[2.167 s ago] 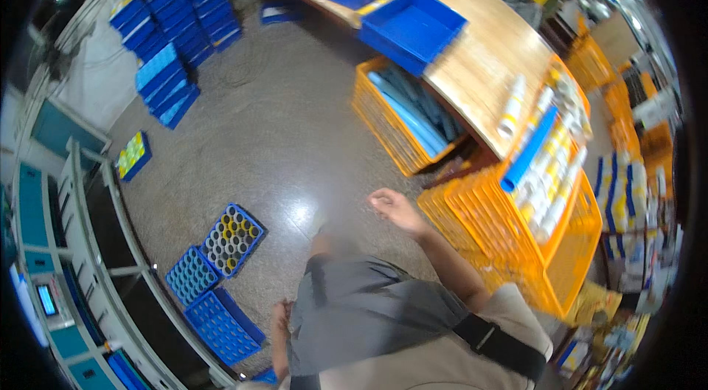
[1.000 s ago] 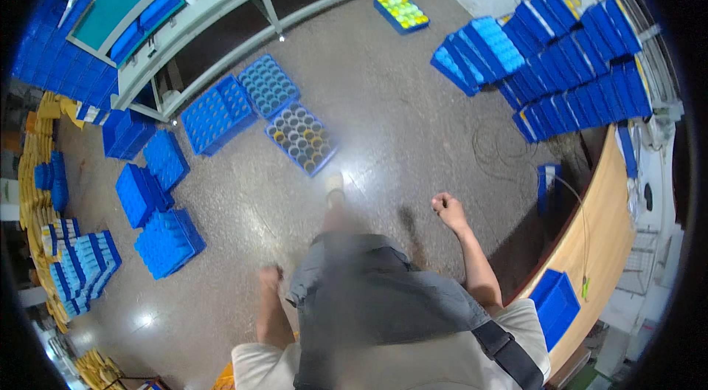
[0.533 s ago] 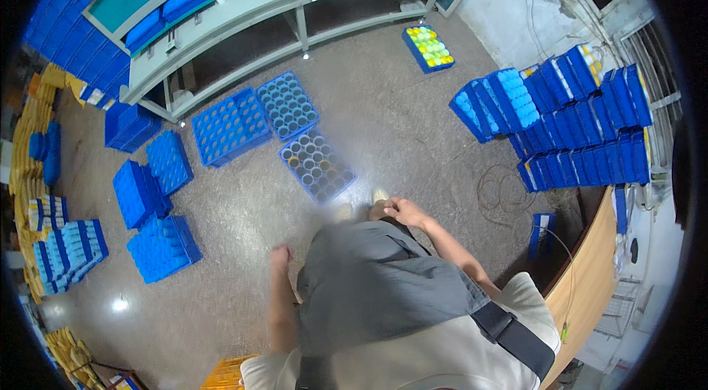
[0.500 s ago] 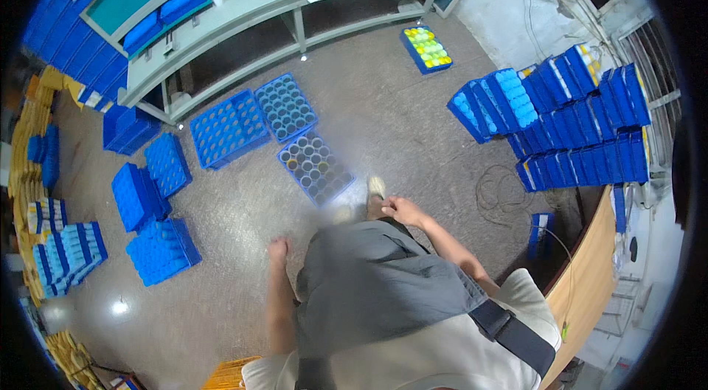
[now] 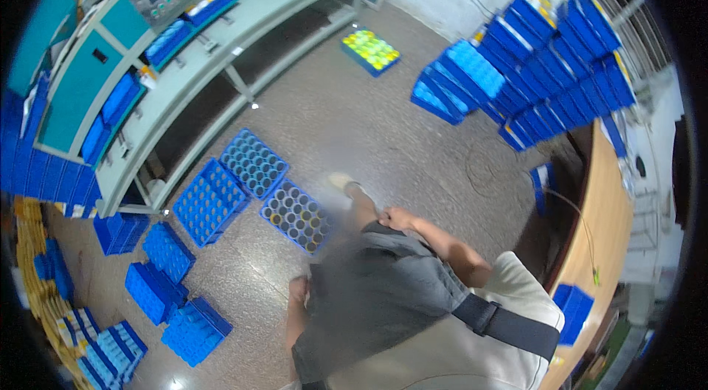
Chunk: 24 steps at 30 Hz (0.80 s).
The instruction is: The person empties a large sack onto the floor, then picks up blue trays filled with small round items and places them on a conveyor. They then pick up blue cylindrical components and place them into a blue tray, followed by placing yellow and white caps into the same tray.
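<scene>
Tray (image 5: 285, 236) partly hazed; right hand (image 5: 397, 218), fingers curled in; left hand (image 5: 298, 290) blurred, cannot tell fingers.

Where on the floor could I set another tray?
Bare floor shows between the yellow-green-filled tray and the round-holed trays. Crowded: lower left, with clustered blue trays, and upper right, with stacked blue trays.

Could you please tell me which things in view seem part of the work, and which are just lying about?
Probably in the work, judging by nearness:
left hand, nothing clearly held
right hand, loosely curled
nearest tube tray

Just about:
stacked blue trays
yellow-topped tray
wooden table
</scene>
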### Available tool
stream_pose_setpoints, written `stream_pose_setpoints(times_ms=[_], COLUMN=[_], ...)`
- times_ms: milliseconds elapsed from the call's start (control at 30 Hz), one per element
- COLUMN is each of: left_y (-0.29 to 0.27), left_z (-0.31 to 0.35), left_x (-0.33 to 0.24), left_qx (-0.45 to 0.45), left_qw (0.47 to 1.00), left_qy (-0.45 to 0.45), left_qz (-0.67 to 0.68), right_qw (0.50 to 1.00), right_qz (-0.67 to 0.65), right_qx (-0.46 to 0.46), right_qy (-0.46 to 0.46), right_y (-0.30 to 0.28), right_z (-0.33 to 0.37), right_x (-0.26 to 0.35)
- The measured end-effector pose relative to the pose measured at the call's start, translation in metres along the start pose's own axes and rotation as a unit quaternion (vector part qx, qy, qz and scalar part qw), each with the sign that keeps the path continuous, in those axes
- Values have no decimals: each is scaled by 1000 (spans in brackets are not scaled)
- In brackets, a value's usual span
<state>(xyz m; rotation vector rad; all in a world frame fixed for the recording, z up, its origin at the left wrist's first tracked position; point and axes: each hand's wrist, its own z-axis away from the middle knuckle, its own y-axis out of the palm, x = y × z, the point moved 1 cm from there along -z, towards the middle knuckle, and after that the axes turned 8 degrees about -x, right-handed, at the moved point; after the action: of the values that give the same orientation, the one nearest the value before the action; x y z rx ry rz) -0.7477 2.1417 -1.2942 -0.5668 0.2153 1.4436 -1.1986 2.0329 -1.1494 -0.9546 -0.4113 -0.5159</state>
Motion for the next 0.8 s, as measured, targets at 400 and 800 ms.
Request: stream_pose_setpoints(times_ms=[400,800], left_y=[48,219], left_z=[-92,-78], left_x=[-112,-546], left_qx=[-39,-131], left_qw=[998,905], left_qy=[-21,356], left_qz=[34,-190], right_qw=[955,992], right_qz=[-138,41], right_qx=[-19,44], right_qy=[260,115], right_y=[-114,-198], right_z=[-128,-376], right_x=[-192,-140])
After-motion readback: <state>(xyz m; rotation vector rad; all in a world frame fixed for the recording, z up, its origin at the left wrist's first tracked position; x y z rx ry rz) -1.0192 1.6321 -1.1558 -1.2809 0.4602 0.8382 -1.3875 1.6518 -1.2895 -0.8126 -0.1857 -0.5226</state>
